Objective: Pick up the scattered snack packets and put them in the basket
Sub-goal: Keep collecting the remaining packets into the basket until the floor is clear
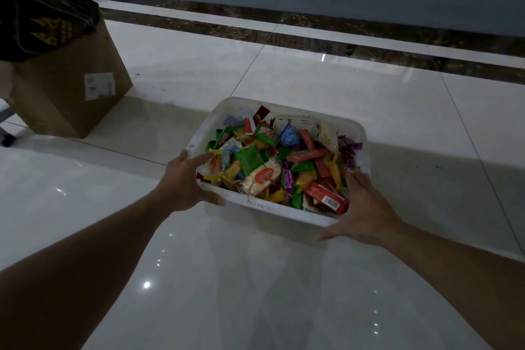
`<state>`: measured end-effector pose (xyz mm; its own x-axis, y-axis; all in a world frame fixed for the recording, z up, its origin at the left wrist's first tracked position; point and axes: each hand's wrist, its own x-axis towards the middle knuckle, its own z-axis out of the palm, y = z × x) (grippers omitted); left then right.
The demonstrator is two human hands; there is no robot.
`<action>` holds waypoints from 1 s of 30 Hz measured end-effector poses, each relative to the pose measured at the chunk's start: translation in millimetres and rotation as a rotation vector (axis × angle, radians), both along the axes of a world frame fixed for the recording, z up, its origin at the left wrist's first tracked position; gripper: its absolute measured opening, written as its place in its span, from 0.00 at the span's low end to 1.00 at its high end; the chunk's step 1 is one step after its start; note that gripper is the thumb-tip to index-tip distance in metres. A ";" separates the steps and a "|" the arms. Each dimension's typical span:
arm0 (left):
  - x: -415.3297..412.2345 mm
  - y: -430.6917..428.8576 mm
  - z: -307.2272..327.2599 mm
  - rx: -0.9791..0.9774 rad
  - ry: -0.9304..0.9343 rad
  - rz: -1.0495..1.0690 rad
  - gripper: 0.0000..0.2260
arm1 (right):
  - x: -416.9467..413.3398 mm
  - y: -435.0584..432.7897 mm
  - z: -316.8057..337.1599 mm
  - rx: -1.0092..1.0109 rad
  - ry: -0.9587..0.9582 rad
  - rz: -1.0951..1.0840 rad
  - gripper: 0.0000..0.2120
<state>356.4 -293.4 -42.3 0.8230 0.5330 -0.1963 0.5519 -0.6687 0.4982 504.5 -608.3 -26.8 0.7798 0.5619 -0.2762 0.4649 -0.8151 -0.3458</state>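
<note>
A white plastic basket (267, 209) sits on the glossy white tile floor, heaped with several colourful snack packets, among them a cream packet with an orange disc (262, 177) and a red packet with a barcode (326, 197). My left hand (184, 179) lies at the basket's near left corner, its fingers reaching over the rim and its thumb along the front wall. At the near right corner my right hand (366, 207) has straight, spread fingers against the rim. No loose packets show on the floor.
A brown cardboard box (71, 88) stands on the floor to the far left, with a black printed bag (42, 20) on top of it. A dark marble strip (312, 28) runs along the base of the grey wall behind the basket.
</note>
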 end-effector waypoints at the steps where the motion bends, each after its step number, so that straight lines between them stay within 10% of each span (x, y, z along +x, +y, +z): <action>1: 6.1 0.7 1.3 0.008 -0.002 -0.002 0.55 | 6.2 2.6 -0.1 -0.007 -0.004 0.006 0.74; 30: 44.7 26.8 1.3 0.076 0.088 0.020 0.58 | 40.0 24.3 0.3 -0.096 -0.033 0.021 0.72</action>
<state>401.1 -266.6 -41.0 0.7932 0.5656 -0.2258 0.6052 -0.6910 0.3952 544.5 -584.0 -26.5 0.7776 0.5503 -0.3041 0.4921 -0.8337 -0.2504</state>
